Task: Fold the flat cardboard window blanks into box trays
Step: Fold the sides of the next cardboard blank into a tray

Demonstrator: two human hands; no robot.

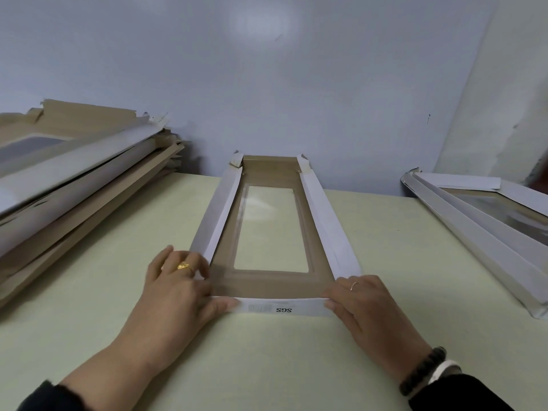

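- Cardboard blank (268, 280) lies lengthwise in the middle of the pale green table (89, 307), its far end close to the blue-grey wall (267, 69), its near end between the two hands.
- Brown inner face is up, with one clear film window (271, 229) in the centre; both long white side walls (218, 209) are already raised, and the near end flap (281, 309), printed "SGS", is being turned up.
- The left hand (178, 289) grips the near left corner, fingers curled over the side wall and thumb along the flap; the right hand (364, 304) pinches the near right corner the same way. The hands sit apart, one per corner.
- Handling, as I judge it: thin board, light, stiff along its panels but willing to bend only at the scored lines; the film window looks easy to dent or smudge, so hold is best taken at the corners and flap edges, not the centre.
- The long walls will likely spring outward unless the end flap locks them.
- Count: one blank in work; one stack of flat blanks (74, 173) on the left, number not countable; folded trays (480, 221) on the right, at least one, perhaps two nested; two rings and one bead bracelet (422, 370) on the hands.
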